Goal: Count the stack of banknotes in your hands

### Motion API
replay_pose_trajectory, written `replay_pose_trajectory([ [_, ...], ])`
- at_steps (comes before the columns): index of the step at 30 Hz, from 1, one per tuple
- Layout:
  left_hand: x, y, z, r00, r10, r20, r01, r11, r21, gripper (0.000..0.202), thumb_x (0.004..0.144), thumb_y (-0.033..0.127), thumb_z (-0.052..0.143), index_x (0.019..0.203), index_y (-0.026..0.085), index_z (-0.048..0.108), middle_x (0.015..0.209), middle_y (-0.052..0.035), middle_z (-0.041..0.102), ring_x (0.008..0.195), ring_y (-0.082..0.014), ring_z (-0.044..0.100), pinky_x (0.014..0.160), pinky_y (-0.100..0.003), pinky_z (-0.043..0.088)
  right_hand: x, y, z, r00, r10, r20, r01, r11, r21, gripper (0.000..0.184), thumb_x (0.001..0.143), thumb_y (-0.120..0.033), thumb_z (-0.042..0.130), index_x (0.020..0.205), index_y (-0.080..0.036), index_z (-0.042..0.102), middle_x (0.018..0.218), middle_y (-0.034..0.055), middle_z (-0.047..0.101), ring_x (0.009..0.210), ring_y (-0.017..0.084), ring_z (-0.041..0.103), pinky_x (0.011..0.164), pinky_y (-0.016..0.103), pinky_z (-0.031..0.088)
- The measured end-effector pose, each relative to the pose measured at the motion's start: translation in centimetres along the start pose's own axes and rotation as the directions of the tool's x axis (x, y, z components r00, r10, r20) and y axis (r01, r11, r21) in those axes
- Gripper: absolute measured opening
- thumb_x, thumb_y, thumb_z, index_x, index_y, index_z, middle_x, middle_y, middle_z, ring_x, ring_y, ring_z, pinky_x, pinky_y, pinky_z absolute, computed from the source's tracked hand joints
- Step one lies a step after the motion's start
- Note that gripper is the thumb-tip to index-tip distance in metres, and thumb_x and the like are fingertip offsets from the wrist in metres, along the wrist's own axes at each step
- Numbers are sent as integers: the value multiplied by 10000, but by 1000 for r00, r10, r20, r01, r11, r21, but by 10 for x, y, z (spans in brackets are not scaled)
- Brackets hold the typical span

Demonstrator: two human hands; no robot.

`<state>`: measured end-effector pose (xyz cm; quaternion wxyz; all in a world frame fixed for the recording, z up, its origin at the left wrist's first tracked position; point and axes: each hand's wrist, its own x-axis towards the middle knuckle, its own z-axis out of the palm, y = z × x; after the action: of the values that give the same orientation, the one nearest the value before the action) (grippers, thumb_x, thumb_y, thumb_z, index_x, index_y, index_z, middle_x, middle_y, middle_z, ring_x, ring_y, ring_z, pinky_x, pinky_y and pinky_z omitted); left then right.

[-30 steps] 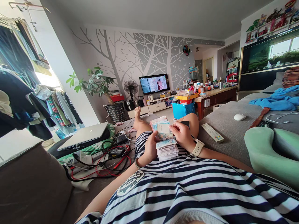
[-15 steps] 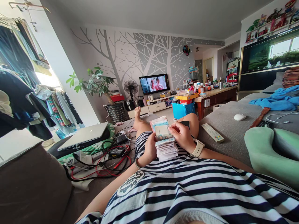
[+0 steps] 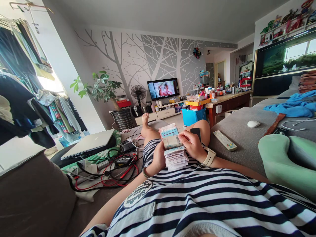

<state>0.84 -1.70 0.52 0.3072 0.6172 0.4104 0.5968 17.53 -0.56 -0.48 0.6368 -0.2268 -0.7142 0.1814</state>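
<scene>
I lie back on a grey sofa in a striped shirt, legs stretched out. My left hand [image 3: 159, 154] grips a thick stack of banknotes [image 3: 172, 148] over my lap, fingers wrapped round its left side. My right hand [image 3: 194, 144], with a pale watch on its wrist, pinches the top note [image 3: 171, 141] between thumb and fingers, bent up from the stack. A dark phone [image 3: 196, 132] rests on my raised right knee just behind that hand.
A remote [image 3: 224, 140] and a white mouse [image 3: 253, 124] lie on the sofa to my right, near a green cushion [image 3: 278, 161]. A laptop [image 3: 90, 143] and tangled red and black cables [image 3: 111, 169] are on my left. A TV [image 3: 163, 89] plays ahead.
My right hand has peeled the top note up and back from the stack, thumb shifting slightly left. The left hand and the stack stay put. The TV picture has changed.
</scene>
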Motion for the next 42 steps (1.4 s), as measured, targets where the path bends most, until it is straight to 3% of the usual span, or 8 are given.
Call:
replay_pose_trajectory([
  [8, 1, 1, 0, 999, 35, 21, -37, 996, 80, 158, 608, 285, 728, 712, 184, 666, 804, -57, 735, 936, -300, 623, 905, -411, 456, 0, -2, -1, 999, -13, 31, 14, 999, -41, 409, 987, -501, 450, 759, -183, 569, 637, -11, 524, 604, 131, 476, 583, 248, 347],
  [22, 3, -6, -2, 999, 47, 4, -47, 999, 4, 105, 601, 225, 726, 664, 194, 648, 693, -29, 675, 854, -267, 586, 897, -400, 440, 0, -6, -1, 1000, -7, 16, 7, 1000, -13, 352, 979, -479, 476, 846, -181, 607, 704, 12, 595, 662, 145, 534, 616, 244, 402],
  [30, -1, 10, 2, 999, -43, 6, 43, 999, -28, 168, 711, 324, 656, 648, 168, 654, 659, -41, 664, 831, -249, 593, 845, -374, 478, 0, -5, -1, 1000, -7, 23, 8, 1000, -8, 354, 980, -484, 476, 834, -186, 599, 712, 11, 602, 664, 143, 538, 623, 244, 407],
  [34, -1, 12, 4, 1000, -15, 20, 15, 999, -47, 164, 648, 327, 697, 682, 173, 653, 657, -37, 661, 887, -274, 613, 884, -395, 485, 0, -5, -2, 1000, -13, 21, 13, 1000, -11, 371, 984, -492, 469, 817, -184, 593, 692, 2, 581, 643, 135, 520, 616, 242, 394],
  [42, 0, 6, 3, 999, 14, 52, -13, 1000, -17, 245, 672, 440, 664, 676, 197, 630, 753, -51, 718, 960, -288, 626, 941, -425, 499, 0, -5, -3, 999, -26, 21, 26, 1000, 5, 345, 986, -460, 475, 815, -184, 590, 675, -7, 555, 621, 128, 492, 600, 240, 375],
])
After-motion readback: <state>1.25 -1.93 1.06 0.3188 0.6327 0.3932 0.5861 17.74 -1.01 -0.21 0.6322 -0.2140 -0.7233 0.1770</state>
